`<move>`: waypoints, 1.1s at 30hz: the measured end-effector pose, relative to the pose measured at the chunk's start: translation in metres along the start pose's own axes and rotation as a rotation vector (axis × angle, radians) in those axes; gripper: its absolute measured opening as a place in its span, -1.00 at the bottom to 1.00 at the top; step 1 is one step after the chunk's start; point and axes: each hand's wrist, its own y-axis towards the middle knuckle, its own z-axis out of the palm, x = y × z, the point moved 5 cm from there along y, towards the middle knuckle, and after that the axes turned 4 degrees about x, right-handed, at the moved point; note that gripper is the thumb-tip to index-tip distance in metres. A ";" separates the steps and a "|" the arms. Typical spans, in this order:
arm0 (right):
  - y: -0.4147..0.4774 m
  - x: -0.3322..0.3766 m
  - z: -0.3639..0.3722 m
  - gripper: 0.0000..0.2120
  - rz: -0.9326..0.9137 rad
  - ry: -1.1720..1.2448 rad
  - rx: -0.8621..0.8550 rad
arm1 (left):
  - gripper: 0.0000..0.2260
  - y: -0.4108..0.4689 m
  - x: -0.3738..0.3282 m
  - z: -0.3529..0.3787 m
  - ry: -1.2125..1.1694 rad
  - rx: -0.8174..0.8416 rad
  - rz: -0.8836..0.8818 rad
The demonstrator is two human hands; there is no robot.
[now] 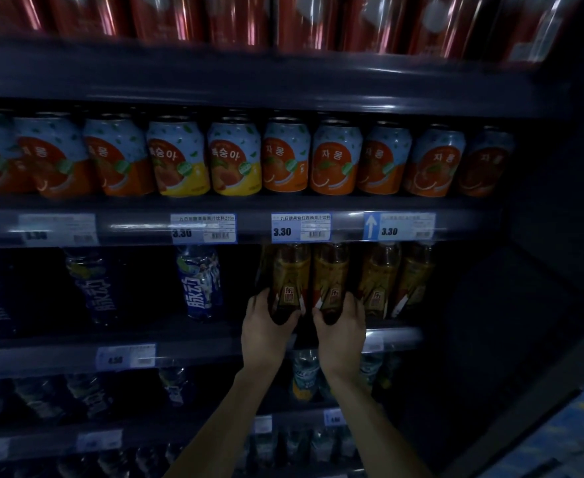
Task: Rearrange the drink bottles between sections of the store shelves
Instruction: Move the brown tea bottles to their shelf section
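Left hand (266, 326) and right hand (341, 326) each wrap the base of an amber tea bottle (289, 281) / neighbour bottle (330, 279) at shelf edge (394, 334), 5 o'clock of centre; low grips likely tip bottles into adjacent ones at 3 o'clock.

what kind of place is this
Most likely a shop's drinks aisle: dark shelves carry a row of orange and yellow fruit-drink cans, white price tags reading 3.30 line the shelf edge, and each hand grips an amber tea bottle.
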 end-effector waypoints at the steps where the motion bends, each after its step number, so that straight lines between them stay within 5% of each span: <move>1: 0.000 0.001 0.000 -0.42 0.005 0.006 -0.003 | -0.34 0.000 0.000 0.000 -0.006 -0.004 0.001; 33: -0.014 0.001 -0.002 -0.46 0.017 0.067 -0.023 | -0.41 0.005 -0.004 -0.019 -0.072 0.018 -0.025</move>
